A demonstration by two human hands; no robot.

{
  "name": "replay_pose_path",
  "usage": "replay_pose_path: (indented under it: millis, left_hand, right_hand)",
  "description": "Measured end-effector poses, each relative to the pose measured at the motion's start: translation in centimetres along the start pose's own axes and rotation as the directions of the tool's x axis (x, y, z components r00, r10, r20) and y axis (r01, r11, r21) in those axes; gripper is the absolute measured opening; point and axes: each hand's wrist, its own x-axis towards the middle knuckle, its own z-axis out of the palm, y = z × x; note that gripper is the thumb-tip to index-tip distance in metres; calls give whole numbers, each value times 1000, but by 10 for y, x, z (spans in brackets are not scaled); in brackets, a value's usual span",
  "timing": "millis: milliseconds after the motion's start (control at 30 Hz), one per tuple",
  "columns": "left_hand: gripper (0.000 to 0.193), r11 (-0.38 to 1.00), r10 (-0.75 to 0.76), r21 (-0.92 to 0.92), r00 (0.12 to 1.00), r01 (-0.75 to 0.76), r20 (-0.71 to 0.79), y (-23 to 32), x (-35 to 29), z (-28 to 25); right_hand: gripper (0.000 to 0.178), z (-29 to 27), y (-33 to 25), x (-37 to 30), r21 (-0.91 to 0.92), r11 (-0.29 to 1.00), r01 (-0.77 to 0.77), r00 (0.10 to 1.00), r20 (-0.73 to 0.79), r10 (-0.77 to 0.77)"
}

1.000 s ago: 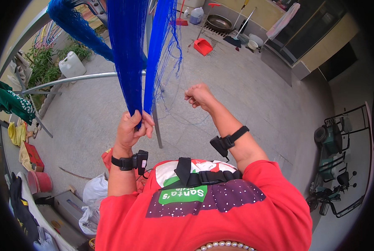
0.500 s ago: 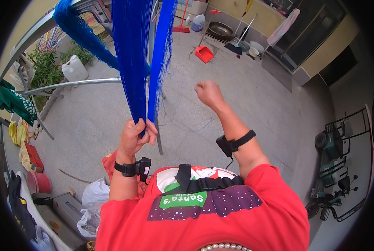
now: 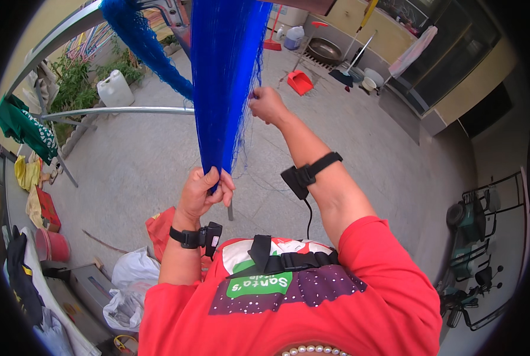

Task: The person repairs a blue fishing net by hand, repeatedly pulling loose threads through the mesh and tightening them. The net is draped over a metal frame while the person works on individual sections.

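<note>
A long hank of bright blue thread (image 3: 220, 77) hangs down from above the top of the view, its strands drawn taut and narrowing to the bottom. My left hand (image 3: 203, 193) is closed round its lower end. Loose strands stray from the hank's right edge. Beside that edge is my right hand (image 3: 268, 107), fingers curled together at the stray threads; whether a strand is between them is too small to make out. A darker blue bundle of thread (image 3: 146, 47) droops behind the hank on the left, by a metal frame (image 3: 123, 110).
Beyond lie a red dustpan (image 3: 300, 83), a broom (image 3: 341, 77) and a large pan (image 3: 325, 50). A white jug (image 3: 115, 90) stands by plants at left. White plastic bags (image 3: 134, 270) and a red bucket (image 3: 53, 244) are near left; a green vehicle (image 3: 472, 219) is at right.
My right hand has moved left, from out over the floor to the hank's right edge. The hank's two parted sections have come together. My left hand keeps its grip.
</note>
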Motion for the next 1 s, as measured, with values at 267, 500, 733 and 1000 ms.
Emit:
replay_pose_path:
  millis: [267,500,733,1000]
  left_hand:
    - [51,1000,13,19,1000,-13,-4,-3,0,-4]
    - [51,1000,-10,6,1000,10,22,0,-1,-10]
    - [52,999,9,42,1000,-9,2,6,-7,-9]
    - [52,998,43,52,999,-43,-14,5,-11,-5]
  right_hand:
    - [18,20,53,-89,-340,827,448,828,-191,-527]
    - [18,31,62,-158,-287,722,630,741,-58,-669]
    - [26,29,69,-193,-210,693,690,704,-27,-710]
    - [28,13,83,-195,-249,727,640,740,-55,-670]
